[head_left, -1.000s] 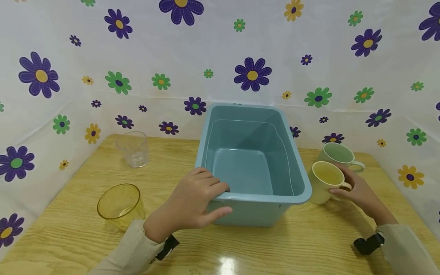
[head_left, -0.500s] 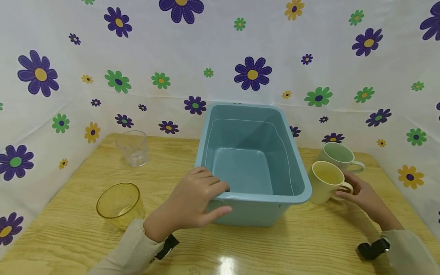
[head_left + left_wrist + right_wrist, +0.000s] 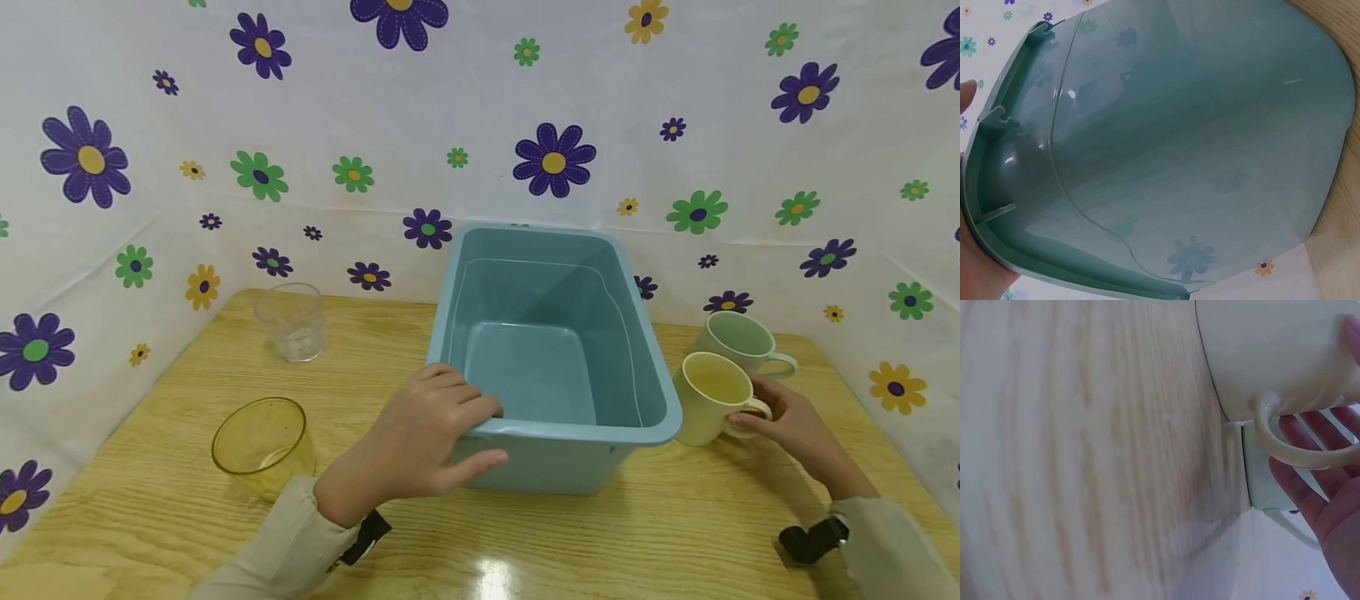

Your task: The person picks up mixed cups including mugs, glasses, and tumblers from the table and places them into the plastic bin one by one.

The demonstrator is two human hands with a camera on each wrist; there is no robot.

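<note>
My left hand (image 3: 420, 437) holds the near left rim of a blue plastic tub (image 3: 555, 458), fingers over the edge and thumb outside. In the left wrist view, the tub's outer wall (image 3: 1197, 137) fills most of the picture. At the right, my right hand (image 3: 787, 425) is at the handle of a pale yellow mug (image 3: 697, 408), thumb on the near side and fingers behind. The right wrist view has the mug's handle (image 3: 1297, 456) crossing in front of my fingers (image 3: 1304, 487). Just behind stands a pale green mug (image 3: 738, 337). Both mugs are upright.
On the left of the wooden table (image 3: 420, 550) stand an amber glass bowl (image 3: 262, 450) and, farther back, a clear glass cup (image 3: 296, 325). A white flowered cloth (image 3: 465, 100) hangs behind the table and along its sides.
My right hand has shifted slightly right and back along the yellow mug's handle. The left hand, the tub and the mugs stay in place.
</note>
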